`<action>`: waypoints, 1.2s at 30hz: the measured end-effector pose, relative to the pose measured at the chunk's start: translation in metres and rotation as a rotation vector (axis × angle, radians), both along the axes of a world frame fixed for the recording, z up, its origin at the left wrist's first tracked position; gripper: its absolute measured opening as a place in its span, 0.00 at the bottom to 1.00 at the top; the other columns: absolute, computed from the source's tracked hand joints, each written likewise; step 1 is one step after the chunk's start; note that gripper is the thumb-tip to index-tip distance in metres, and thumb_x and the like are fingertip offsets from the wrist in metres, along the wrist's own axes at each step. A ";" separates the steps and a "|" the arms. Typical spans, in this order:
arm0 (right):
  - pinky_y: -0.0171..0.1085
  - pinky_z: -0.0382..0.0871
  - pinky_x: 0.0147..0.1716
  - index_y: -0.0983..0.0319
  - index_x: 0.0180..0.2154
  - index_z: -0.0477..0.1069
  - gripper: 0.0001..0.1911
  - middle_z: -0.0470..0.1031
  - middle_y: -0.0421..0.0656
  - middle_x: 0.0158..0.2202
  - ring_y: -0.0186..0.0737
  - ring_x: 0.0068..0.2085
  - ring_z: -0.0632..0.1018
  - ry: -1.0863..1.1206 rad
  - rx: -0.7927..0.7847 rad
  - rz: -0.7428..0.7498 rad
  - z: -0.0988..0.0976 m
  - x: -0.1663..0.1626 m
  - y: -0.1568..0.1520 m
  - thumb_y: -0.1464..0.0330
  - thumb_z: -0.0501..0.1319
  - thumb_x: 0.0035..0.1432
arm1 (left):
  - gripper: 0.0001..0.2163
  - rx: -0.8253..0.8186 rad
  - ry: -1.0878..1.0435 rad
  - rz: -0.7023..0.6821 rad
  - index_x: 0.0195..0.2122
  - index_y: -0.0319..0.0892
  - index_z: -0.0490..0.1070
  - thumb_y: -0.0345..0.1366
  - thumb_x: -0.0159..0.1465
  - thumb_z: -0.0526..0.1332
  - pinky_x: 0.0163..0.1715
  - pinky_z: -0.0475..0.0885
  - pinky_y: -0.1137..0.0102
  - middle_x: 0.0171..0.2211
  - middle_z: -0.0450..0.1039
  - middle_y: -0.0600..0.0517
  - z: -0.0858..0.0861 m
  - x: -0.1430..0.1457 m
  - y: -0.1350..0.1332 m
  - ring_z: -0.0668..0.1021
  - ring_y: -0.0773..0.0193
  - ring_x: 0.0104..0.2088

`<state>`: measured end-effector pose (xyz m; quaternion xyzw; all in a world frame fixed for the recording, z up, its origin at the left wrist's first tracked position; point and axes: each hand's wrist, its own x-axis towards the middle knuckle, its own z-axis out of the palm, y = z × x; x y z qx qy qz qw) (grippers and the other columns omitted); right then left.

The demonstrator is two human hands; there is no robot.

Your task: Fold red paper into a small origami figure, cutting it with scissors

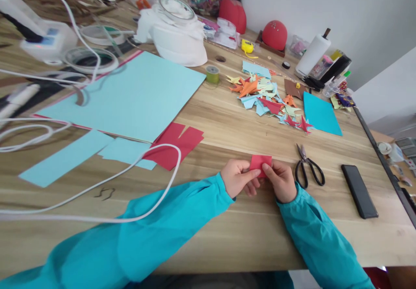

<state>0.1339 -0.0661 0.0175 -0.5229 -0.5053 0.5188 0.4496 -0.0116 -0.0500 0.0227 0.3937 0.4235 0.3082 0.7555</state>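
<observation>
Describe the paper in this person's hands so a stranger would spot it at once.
On the wooden table, follow the two teal sleeves inward. At their ends, the left hand and right hand pinch a small red paper. Unlike the larger red pieces lying off to the left, it is hand-held.

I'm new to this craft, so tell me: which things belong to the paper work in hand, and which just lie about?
Likely part of it:
- small red paper, in left hand and right hand
- red paper pieces
- scissors
- folded paper shapes

Probably lying about:
- phone
- yellow tape measure
- white cable
</observation>
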 end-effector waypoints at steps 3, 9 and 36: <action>0.32 0.61 0.20 0.63 0.21 0.69 0.17 0.69 0.38 0.17 0.31 0.19 0.68 -0.004 0.005 -0.016 -0.002 0.001 0.000 0.57 0.63 0.51 | 0.13 -0.021 -0.018 -0.027 0.22 0.35 0.67 0.40 0.51 0.64 0.12 0.68 0.74 0.16 0.71 0.52 -0.001 -0.001 0.001 0.73 0.66 0.13; 0.31 0.58 0.17 0.63 0.20 0.69 0.17 0.68 0.37 0.15 0.30 0.17 0.67 0.024 -0.019 -0.049 -0.010 0.006 0.002 0.58 0.62 0.51 | 0.13 -0.100 -0.132 -0.135 0.28 0.35 0.67 0.41 0.51 0.64 0.13 0.70 0.72 0.21 0.74 0.48 -0.004 -0.004 0.004 0.77 0.61 0.18; 0.30 0.59 0.16 0.63 0.20 0.69 0.15 0.68 0.37 0.15 0.29 0.17 0.66 0.049 0.012 0.023 -0.004 0.005 0.000 0.60 0.63 0.51 | 0.20 -0.073 -0.103 -0.156 0.30 0.35 0.68 0.47 0.45 0.67 0.12 0.70 0.72 0.19 0.71 0.51 -0.006 -0.001 0.003 0.75 0.63 0.17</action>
